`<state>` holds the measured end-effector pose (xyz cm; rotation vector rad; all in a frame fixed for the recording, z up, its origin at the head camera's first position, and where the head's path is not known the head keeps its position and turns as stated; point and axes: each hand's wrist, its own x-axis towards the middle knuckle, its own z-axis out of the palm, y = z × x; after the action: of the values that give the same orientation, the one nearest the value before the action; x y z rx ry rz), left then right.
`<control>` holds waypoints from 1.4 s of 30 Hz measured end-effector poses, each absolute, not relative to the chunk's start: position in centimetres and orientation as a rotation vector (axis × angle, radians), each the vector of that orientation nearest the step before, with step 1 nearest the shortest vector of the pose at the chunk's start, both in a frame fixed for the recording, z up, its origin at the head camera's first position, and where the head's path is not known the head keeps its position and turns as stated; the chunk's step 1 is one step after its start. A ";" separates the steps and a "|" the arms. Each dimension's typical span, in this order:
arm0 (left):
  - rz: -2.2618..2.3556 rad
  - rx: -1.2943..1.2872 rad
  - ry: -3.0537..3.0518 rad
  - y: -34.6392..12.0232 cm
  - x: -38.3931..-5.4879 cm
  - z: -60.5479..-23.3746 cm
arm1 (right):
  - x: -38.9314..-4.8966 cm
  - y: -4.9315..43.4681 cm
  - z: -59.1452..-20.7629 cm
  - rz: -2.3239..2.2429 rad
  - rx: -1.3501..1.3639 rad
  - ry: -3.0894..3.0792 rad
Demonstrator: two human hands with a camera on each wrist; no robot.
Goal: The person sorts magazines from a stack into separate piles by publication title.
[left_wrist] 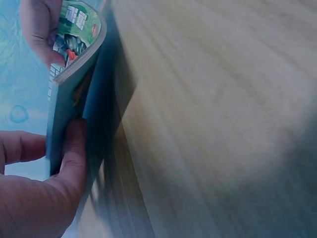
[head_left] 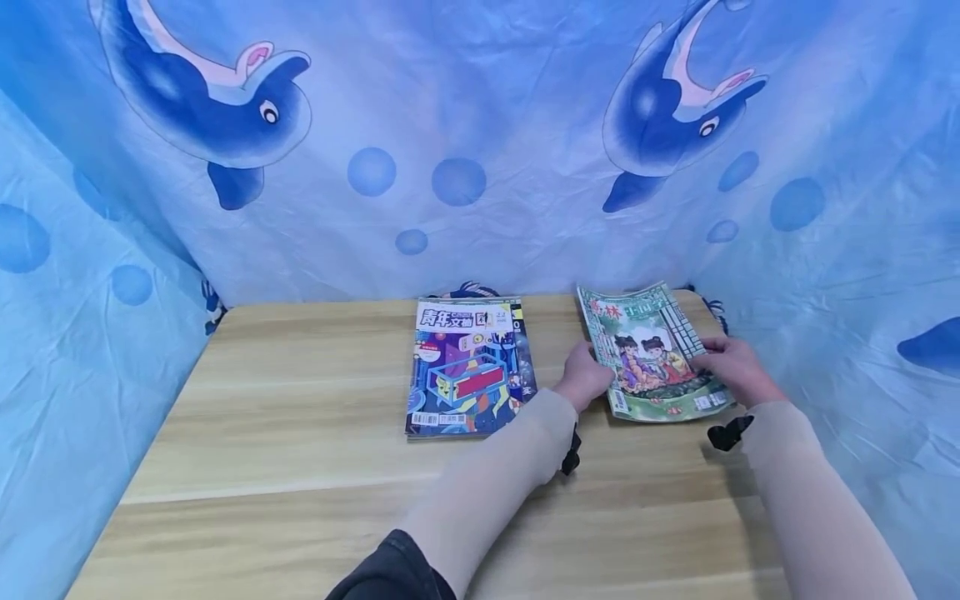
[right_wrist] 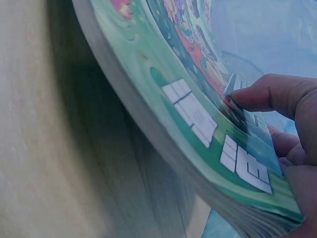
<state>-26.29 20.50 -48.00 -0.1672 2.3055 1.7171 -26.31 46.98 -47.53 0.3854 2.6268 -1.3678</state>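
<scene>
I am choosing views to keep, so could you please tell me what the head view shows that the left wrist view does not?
Only the head view shows the blue magazine lying flat and the dolphin curtain.
Only the left wrist view shows the green magazine raised off the table, the left hand gripping its edge with the thumb underneath.
Both show both hands holding the green magazine, including the right hand.

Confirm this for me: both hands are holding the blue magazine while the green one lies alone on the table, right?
Reversed. In the head view the left hand and right hand hold the green magazine; the blue magazine lies alone on the table.
</scene>
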 end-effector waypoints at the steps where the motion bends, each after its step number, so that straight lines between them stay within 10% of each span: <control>1: 1.703 -0.178 2.304 20.6 -26.3 -48.1 | -26.3 47.0 -47.6 -1.354 0.384 2.625; 42: 1.113 0.219 2.698 18.9 -27.3 -48.5 | -26.3 46.4 -46.8 -1.011 0.459 2.713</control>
<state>-27.26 18.86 -48.47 0.2188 2.6977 1.1132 -26.25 46.42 -46.79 0.4589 2.7127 -1.0106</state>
